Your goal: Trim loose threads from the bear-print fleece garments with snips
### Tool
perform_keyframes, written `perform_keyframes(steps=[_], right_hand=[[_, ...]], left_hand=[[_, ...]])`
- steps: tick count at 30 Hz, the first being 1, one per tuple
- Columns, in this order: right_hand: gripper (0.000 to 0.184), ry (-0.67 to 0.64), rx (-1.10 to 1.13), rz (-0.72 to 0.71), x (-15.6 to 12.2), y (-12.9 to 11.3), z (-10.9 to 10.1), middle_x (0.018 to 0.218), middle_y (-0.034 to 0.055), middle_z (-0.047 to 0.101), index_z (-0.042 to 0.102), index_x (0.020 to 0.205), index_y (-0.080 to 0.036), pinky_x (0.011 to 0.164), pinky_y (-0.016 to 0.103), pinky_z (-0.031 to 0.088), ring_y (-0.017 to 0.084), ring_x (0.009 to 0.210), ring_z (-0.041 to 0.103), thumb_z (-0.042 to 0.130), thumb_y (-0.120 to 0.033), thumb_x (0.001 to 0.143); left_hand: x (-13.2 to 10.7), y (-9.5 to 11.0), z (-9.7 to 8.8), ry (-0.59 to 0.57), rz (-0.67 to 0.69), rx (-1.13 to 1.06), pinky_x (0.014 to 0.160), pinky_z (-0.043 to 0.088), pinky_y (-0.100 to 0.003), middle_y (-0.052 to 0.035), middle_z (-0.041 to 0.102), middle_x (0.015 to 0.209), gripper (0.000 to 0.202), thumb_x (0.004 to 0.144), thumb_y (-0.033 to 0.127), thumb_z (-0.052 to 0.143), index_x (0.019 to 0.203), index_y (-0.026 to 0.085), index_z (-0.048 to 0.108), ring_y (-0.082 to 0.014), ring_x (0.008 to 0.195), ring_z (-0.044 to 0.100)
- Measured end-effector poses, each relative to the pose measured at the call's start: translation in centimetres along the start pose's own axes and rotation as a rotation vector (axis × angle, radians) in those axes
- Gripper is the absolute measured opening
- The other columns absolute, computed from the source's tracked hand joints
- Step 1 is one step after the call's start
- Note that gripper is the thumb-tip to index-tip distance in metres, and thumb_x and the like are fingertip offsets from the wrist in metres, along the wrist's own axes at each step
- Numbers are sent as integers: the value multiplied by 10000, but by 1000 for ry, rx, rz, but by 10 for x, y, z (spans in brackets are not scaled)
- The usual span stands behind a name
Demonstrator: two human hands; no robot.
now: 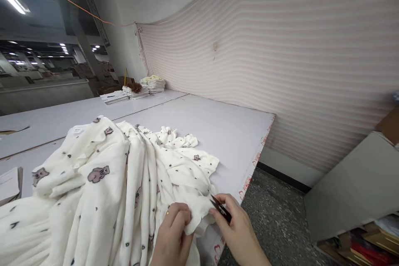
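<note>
A heap of white garments (pixel 102 183) printed with small brown bears and hearts lies on a pale grey table (pixel 218 129). My left hand (pixel 173 237) pinches the scalloped edge of one garment near the table's front corner. My right hand (pixel 238 228) is closed on small black thread snips (pixel 220 208), whose tips touch the same edge of cloth. The two hands are close together, a few centimetres apart.
Stacks of folded cloth and papers (pixel 140 88) sit at the far end of the table. A striped pink fabric wall (pixel 280 58) hangs behind. To the right are a speckled floor (pixel 277 224) and a grey board (pixel 355 187) with boxes.
</note>
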State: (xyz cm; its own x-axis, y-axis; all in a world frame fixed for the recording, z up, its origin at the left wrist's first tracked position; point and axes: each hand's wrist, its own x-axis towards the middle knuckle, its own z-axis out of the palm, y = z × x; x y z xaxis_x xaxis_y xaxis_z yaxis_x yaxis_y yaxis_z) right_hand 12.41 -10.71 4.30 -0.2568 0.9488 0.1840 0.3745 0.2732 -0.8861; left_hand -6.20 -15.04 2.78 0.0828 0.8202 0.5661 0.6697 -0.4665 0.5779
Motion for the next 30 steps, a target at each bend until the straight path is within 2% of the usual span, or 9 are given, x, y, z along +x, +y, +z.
perform_keyframes(steps=[2, 4, 8, 14, 19, 26, 30], right_hand=[[250, -35, -127, -88, -8, -6, -10, 1020, 47, 626, 586, 1111, -254, 597, 211, 480, 189, 862, 623, 539, -316, 874], [278, -101, -234, -166, -16, -12, -17, 1018, 46, 641, 588, 1153, -270, 567, 206, 484, 186, 837, 643, 515, -296, 886], [257, -170, -391, -227, -20, -21, -19, 948, 35, 678, 622, 1116, -256, 600, 230, 503, 190, 784, 665, 486, -264, 898], [248, -194, -435, -233, -13, -26, -16, 875, 28, 686, 654, 1042, -259, 602, 231, 496, 182, 743, 671, 438, -275, 922], [230, -157, -545, -255, -18, -26, -18, 904, 26, 699, 648, 1048, -274, 591, 252, 483, 190, 715, 663, 461, -270, 915], [248, -81, -644, -338, -19, -29, -12, 909, 35, 709, 644, 1086, -257, 569, 266, 463, 187, 672, 654, 471, -262, 908], [266, -94, -592, -281, -16, -28, -12, 905, 29, 704, 645, 1070, -263, 589, 268, 481, 188, 691, 664, 416, -270, 936]], left_hand=[[-2, -2, -1, -15, 30, 43, 706, 470, -261, -54, 526, 911, 227, 783, -5, 400, 825, 219, 409, -169, 817, 543], [-4, -2, -2, -31, 54, 58, 727, 473, -266, -61, 533, 932, 240, 781, -16, 400, 840, 216, 410, -171, 844, 546], [-3, -1, -2, -26, 105, 72, 732, 469, -270, -63, 559, 937, 249, 782, -21, 395, 859, 214, 420, -171, 846, 550], [0, 0, -6, -28, 164, 80, 722, 458, -288, -63, 595, 930, 269, 768, -30, 377, 873, 212, 429, -176, 814, 549], [-1, 1, -6, -29, 115, 67, 719, 457, -269, -54, 593, 927, 263, 776, -40, 379, 847, 212, 401, -165, 832, 547], [-1, 0, -4, -24, 130, 75, 711, 462, -281, -64, 596, 929, 246, 797, -22, 379, 853, 212, 428, -168, 811, 547], [-2, 0, -5, -40, 120, 60, 724, 457, -288, -61, 583, 933, 253, 791, -29, 381, 862, 212, 418, -171, 826, 537]])
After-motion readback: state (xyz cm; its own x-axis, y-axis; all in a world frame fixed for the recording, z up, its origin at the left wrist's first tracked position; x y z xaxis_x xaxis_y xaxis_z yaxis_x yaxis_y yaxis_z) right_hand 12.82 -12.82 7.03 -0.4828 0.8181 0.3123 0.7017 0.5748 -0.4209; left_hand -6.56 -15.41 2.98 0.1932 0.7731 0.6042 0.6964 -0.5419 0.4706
